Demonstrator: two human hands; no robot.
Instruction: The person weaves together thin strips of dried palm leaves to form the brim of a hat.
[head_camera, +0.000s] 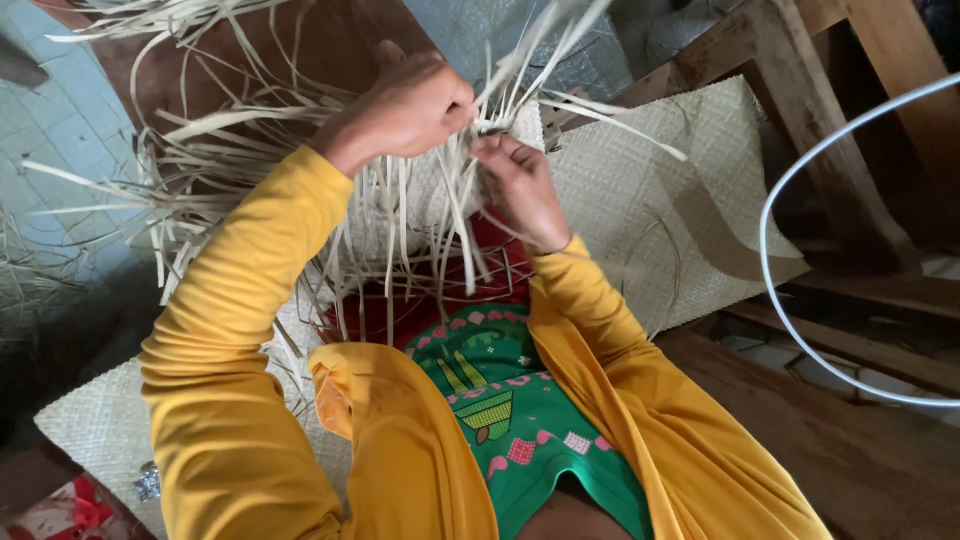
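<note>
floor: pale tiles (60, 120) | woven mat (690, 190) | wooden beams (800, 110) | daylight

Soft daylight from above, yellow sleeves (230, 330) bright, dim shadowed corners, slight motion blur on moving strips (300, 130), wide-angle stretch at edges

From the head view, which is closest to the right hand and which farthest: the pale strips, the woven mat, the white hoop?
1. Pale strips: pinched at the right hand's fingertips.
2. Woven mat: just beside it, to the right.
3. White hoop: farthest, at the right edge.
</note>
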